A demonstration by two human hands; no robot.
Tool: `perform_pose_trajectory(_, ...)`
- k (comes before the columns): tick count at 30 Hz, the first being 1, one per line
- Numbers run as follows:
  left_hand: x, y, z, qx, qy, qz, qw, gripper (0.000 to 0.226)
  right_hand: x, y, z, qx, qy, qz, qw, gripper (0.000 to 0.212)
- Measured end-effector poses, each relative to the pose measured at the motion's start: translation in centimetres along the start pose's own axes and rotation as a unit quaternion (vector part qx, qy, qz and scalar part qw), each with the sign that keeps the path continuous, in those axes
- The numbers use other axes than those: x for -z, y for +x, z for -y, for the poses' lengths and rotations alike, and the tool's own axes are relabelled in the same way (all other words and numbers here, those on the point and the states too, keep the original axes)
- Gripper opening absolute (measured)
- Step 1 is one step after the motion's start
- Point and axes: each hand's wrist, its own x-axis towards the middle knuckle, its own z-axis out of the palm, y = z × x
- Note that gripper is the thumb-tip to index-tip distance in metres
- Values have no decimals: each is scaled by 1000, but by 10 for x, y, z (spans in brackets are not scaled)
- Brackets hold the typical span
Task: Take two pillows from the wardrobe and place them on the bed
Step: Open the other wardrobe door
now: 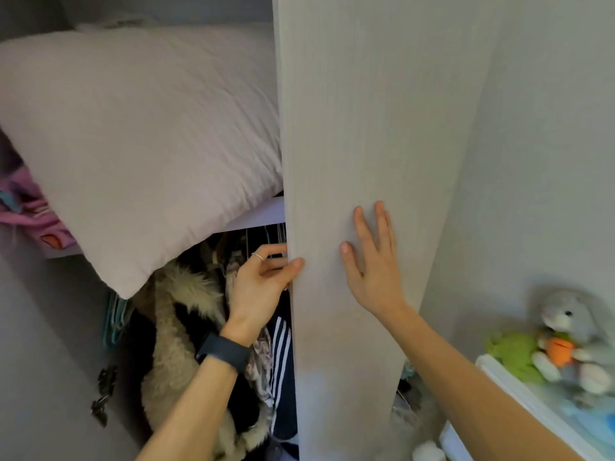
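Left hand (263, 281) grips wardrobe door (366, 161) edge; right hand (372, 264) flat, open; pillow (139, 138) above-left.

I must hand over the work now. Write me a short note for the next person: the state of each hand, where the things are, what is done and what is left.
Left hand: fingers curled around the edge of the wardrobe door, thumb on its front; it holds no pillow.
Right hand: open, palm flat on the front of the same door.
Pillow: one large pale pillow lies on the upper shelf, with a corner hanging over the shelf edge above the hanging clothes. A second pillow cannot be seen clearly.
Done: nothing taken out so far.
Left: take both pillows and put them on the bed, which is out of view.
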Motion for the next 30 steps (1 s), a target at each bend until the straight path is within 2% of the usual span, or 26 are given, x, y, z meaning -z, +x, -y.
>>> perform_pose_trajectory(3,-2,-22,-9,17,-52,62,997,31,14,-49,11,-50,54,54,996,66)
perform_pose_trajectory(8,-16,-49,-17,32,-104,153,982,18,45,-137,27,-132,131,137,973,70)
perform_pose_trajectory(10,-24,-59,-18,27,-115,195,974,26,56,-167,32,-156,155,148,964,74)
perform_pose_trajectory(14,-48,-78,-19,-12,-119,267,956,40,74,-200,34,-206,174,92,958,82)
perform_pose_trajectory(18,-86,-98,-17,-69,-95,307,944,52,100,-217,25,-234,174,-7,956,73)
perform_pose_trajectory(21,-114,-112,-11,-120,-31,336,934,61,127,-230,21,-235,153,-51,959,67)
perform_pose_trajectory(25,-158,-123,8,-281,151,370,872,88,163,-240,12,-282,110,-96,948,63)
perform_pose_trajectory(28,-196,-118,24,-401,274,341,805,99,189,-240,-1,-313,68,-124,939,63)
perform_pose_trajectory(30,-218,-110,34,-449,331,319,766,101,204,-237,-10,-327,37,-136,934,64)
